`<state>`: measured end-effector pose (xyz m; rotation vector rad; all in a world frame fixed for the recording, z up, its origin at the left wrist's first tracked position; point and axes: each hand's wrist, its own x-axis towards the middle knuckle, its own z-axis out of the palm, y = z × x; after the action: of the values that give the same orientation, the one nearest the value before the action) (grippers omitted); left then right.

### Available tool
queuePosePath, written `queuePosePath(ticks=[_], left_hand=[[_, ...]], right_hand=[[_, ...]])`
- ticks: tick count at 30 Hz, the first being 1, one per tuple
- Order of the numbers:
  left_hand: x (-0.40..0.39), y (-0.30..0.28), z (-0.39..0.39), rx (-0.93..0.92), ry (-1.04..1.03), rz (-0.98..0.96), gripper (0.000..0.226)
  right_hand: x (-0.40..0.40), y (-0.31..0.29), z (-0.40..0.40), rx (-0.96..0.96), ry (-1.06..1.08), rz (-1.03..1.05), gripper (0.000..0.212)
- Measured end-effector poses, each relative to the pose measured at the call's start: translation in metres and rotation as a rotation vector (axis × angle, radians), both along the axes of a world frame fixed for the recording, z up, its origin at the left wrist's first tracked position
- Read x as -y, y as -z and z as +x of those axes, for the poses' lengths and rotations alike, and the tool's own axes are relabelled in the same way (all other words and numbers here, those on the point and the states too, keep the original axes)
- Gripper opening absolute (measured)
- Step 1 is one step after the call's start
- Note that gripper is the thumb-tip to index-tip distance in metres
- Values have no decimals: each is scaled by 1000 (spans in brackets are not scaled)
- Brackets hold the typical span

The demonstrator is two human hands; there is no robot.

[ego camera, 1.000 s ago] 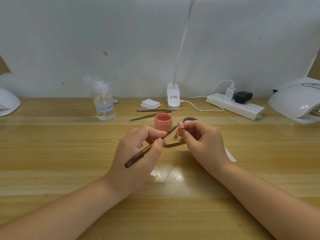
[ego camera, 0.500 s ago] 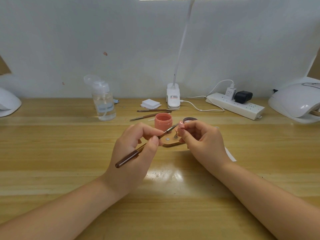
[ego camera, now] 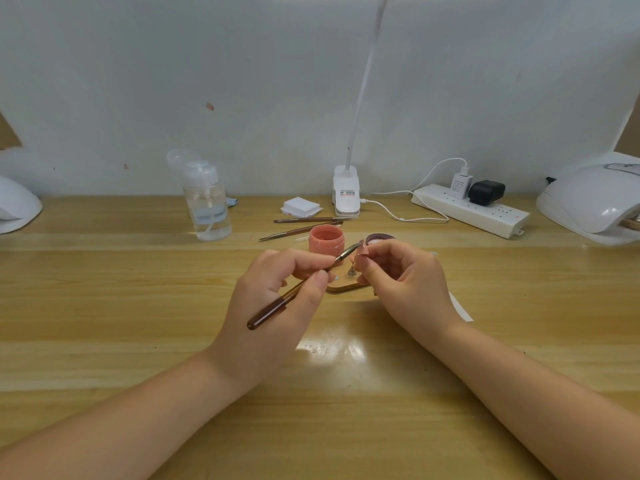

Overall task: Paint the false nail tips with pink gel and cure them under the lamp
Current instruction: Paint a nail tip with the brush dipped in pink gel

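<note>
My left hand (ego camera: 277, 292) grips the brush (ego camera: 298, 289); my right hand (ego camera: 401, 282) pinches a false nail tip (ego camera: 364, 250) above the desk (ego camera: 104, 323), before the pink gel jar (ego camera: 326, 243). Best practice, I judge: light, even strokes, keeping the tip steady.

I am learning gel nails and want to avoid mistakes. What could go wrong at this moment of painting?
1. The open pink gel jar stands just behind the left hand; a wide brush stroke could tip it.
2. The right hand pinches the small nail tip in its fingers; wet gel may smear onto the skin.
3. The curing lamp sits far to the right, so the wet tip could be smudged on the way.
</note>
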<state>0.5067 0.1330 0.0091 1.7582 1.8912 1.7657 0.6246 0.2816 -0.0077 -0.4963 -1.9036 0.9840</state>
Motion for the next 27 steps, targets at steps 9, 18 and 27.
queuePosePath(ticks=[9,18,27], left_hand=[[4,-4,0,114,13,113,19],[3,-6,7,147,100,152,16],[9,-3,7,136,96,94,19]], right_hand=[[-2,-5,1,-58,47,18,3],[0,-7,1,-108,71,162,9],[-2,-6,1,-96,86,173,6]])
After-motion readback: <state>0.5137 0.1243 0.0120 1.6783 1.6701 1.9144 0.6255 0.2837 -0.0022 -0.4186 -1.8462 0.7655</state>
